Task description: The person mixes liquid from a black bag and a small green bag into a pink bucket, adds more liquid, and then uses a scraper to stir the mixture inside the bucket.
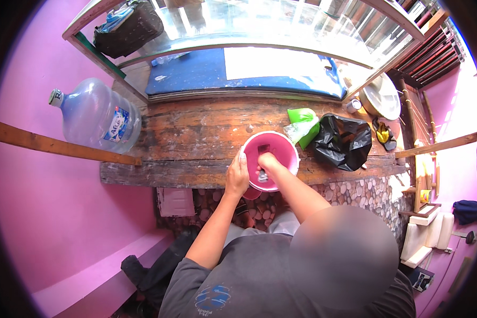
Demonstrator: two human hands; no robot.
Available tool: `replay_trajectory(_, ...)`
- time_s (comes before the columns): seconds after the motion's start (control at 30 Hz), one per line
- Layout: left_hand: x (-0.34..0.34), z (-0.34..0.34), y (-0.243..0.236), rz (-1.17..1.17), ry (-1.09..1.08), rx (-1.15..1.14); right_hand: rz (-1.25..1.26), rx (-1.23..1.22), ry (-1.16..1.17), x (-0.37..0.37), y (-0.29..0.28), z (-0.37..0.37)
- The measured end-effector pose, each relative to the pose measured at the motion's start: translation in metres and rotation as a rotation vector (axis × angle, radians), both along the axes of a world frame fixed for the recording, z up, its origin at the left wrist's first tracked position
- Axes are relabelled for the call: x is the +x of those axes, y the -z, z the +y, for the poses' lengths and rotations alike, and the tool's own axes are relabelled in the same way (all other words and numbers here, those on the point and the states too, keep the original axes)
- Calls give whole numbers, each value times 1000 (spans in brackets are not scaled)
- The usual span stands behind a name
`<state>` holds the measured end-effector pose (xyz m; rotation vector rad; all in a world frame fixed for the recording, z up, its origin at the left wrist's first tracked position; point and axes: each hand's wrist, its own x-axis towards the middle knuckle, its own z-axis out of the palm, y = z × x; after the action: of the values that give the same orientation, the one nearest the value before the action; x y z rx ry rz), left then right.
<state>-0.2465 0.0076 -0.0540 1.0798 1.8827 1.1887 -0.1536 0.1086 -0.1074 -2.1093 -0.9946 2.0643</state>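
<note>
A pink bucket (287,150) with a white rim stands at the front edge of the wooden table (196,132), its mouth toward me. My left hand (237,175) holds it from the left, fingers laid along the outer wall and the thumb side at the rim. Down inside the bucket, my right hand (268,162) is closed around a small tool (263,177). A greyish end of this tool shows below the fist and a dark, flat, rectangular part shows above it; its exact kind is unclear. The fingers partly hide it.
Right of the bucket lie a green and clear plastic bag (304,127) and a black plastic bag (344,142). A large water jug (102,115) lies at the left. Behind the table rises a glass-fronted case (249,95); a metal basin (381,96) sits at the far right.
</note>
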Motion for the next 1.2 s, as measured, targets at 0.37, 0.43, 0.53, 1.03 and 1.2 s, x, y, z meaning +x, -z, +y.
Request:
replay_trajectory(0.37,32,-14,0,-29,-221,-82,75,-51,-423,7,-66,5)
replay_trajectory(0.43,49,-25,-5,-57,-240,-77,135,-71,-127,16,-59,4)
replay_trajectory(0.53,58,-33,-5,-63,-260,-102,149,-73,103,24,-51,1)
replay_trajectory(1.03,40,-28,-2,86,-158,-9,21,11,-75,1,-29,-11)
replay_trajectory(1.2,43,-24,-3,79,-92,31,123,120,269,0,22,-10)
